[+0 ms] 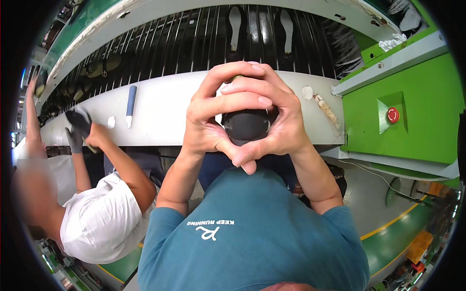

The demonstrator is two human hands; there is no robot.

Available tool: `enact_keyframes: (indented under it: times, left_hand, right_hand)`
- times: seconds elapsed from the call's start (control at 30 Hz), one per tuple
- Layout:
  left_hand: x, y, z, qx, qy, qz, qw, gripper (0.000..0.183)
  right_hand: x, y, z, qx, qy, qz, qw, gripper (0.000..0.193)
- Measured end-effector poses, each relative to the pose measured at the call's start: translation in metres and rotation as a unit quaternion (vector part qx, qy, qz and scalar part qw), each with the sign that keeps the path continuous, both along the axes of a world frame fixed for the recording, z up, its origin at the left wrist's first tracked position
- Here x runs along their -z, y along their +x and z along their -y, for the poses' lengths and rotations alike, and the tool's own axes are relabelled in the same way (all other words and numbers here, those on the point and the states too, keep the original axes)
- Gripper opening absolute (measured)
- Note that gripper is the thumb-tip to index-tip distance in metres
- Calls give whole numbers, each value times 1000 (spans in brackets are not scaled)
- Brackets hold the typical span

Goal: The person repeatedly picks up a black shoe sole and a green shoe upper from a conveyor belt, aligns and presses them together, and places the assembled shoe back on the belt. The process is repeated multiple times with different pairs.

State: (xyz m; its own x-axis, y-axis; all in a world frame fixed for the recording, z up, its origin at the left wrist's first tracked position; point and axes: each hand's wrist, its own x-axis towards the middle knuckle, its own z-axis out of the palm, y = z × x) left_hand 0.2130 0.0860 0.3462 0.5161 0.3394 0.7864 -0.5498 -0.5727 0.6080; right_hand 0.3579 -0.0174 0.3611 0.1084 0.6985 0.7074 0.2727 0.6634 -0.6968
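Both my hands are wrapped around a black shoe (246, 127), held in front of my chest at the near edge of the white bench. My left hand (208, 114) grips its left side and my right hand (286, 116) its right side. The fingers of both hands close over the far part of the shoe and overlap there, hiding most of it. Close to me, the thumbs meet below its rounded dark end. Which end of the shoe this is, I cannot tell.
A blue-handled tool (131, 105) lies on the white bench (160, 106) to the left. Beyond runs a roller conveyor (194, 43) bearing two shoe pieces with pale soles (235, 29). On the right, a green machine housing (422, 111) has a red button (392, 115). A co-worker (104, 218) handles a dark shoe at left.
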Motion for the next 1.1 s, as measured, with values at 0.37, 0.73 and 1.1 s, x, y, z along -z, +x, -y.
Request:
enact_keyframes:
  times: [0.37,0.73,1.1]
  left_hand:
    - [0,-24,-28,-81,-46,-90,992,105]
    - [34,-51,-46,-120,-210,-46,969,86]
    - [-168,-51,-186,-316,274,288,861,102]
  right_hand:
    - [102,18,7,141,-143,-81,976,109]
    - [146,21,40,265,-206,-24,942,54]
    - [151,20,43,265,-251,0,931,41]
